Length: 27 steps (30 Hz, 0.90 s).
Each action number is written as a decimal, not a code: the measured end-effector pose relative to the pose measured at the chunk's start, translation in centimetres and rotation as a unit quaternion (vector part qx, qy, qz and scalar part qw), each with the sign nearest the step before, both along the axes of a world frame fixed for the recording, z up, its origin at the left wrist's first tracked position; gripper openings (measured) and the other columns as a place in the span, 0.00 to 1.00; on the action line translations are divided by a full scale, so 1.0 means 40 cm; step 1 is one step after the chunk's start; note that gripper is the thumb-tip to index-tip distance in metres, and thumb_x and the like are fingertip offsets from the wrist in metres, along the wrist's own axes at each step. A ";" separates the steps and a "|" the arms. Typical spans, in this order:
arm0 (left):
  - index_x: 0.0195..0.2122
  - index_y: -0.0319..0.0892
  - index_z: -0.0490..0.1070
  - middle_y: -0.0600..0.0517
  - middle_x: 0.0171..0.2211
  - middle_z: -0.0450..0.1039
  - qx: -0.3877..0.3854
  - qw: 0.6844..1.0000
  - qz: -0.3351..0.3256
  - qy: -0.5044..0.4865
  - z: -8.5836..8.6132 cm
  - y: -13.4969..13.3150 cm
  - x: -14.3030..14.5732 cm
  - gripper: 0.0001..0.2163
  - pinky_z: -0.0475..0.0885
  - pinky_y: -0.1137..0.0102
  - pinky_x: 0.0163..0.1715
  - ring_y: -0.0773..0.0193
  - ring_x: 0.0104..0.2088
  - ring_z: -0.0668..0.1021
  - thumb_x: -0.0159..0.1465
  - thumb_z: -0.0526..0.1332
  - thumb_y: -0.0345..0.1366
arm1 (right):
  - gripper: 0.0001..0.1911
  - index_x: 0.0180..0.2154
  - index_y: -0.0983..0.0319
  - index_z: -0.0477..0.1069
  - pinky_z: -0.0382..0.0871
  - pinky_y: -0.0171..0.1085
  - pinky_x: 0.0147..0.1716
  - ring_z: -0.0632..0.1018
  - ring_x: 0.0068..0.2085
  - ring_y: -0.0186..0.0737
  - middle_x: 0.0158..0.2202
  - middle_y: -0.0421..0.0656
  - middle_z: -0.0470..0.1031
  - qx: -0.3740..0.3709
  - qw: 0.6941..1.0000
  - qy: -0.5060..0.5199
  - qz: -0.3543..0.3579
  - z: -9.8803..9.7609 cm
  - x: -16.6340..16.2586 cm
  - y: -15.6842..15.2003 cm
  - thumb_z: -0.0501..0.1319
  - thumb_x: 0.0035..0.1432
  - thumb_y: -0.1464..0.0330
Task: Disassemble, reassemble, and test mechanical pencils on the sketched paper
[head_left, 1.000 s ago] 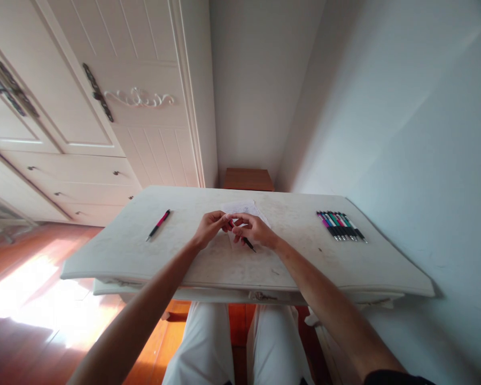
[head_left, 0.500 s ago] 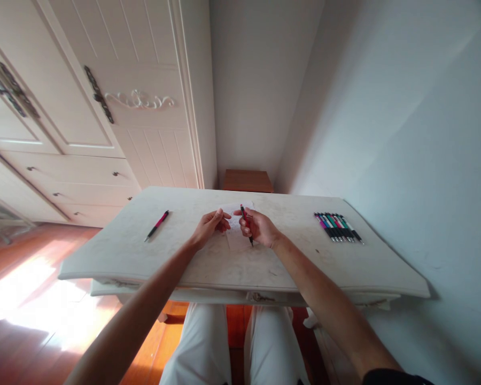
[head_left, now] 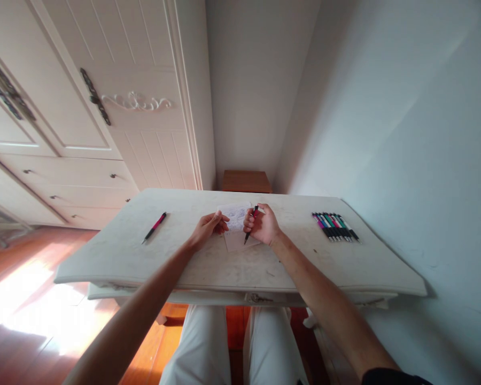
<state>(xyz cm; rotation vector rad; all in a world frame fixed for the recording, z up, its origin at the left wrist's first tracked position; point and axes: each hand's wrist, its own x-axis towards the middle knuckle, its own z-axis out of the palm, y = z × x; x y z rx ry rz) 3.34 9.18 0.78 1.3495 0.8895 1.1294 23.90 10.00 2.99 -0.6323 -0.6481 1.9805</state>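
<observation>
My right hand [head_left: 264, 224] is closed around a red and black pen [head_left: 247, 237], its tip slanting down over the paper. The thumb is near the pen's top end. Under it lies a sheet of paper [head_left: 234, 243], its upper part covered with dark scribbles and its lower part mostly blank. My left hand [head_left: 209, 229] rests by the sheet's left edge, fingers loosely bent and apart, with no object visible in them. A similar pink-red and black pen [head_left: 155, 227] lies alone on the left of the table.
The white table [head_left: 184, 270] has several pens [head_left: 335, 227] in a slanted row on its right side. A brown wooden box-like piece [head_left: 246, 181] stands behind the far edge. White cabinets [head_left: 152, 107] are at the left, and a wall [head_left: 404, 160] borders the right.
The pen in my right hand has turned, its top now leaning right and its tip left. My right hand has shifted slightly right, showing more of the scribbled paper.
</observation>
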 end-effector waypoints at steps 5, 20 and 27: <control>0.33 0.36 0.75 0.47 0.24 0.75 0.000 1.000 -0.001 0.000 -0.003 0.004 0.000 0.25 0.67 0.72 0.26 0.67 0.23 0.72 0.58 0.58 0.58 | 0.15 0.26 0.61 0.67 0.54 0.34 0.20 0.59 0.18 0.33 0.17 0.36 0.56 -0.003 1.000 0.011 -0.013 -0.002 0.001 0.003 0.51 0.54 0.58; 0.33 0.36 0.75 0.47 0.24 0.75 0.002 1.000 -0.003 0.010 -0.004 0.005 0.001 0.24 0.67 0.73 0.25 0.69 0.22 0.72 0.58 0.59 0.57 | 0.17 0.24 0.61 0.67 0.55 0.35 0.19 0.58 0.18 0.33 0.16 0.36 0.54 0.011 0.993 0.047 -0.112 -0.006 0.011 0.012 0.50 0.54 0.57; 0.32 0.36 0.74 0.48 0.24 0.75 0.006 1.000 -0.003 0.030 0.000 0.005 0.002 0.24 0.67 0.73 0.25 0.69 0.23 0.72 0.58 0.59 0.57 | 0.18 0.25 0.61 0.66 0.55 0.34 0.19 0.59 0.18 0.33 0.16 0.36 0.55 -0.010 0.980 0.094 -0.173 -0.009 0.029 0.026 0.49 0.56 0.56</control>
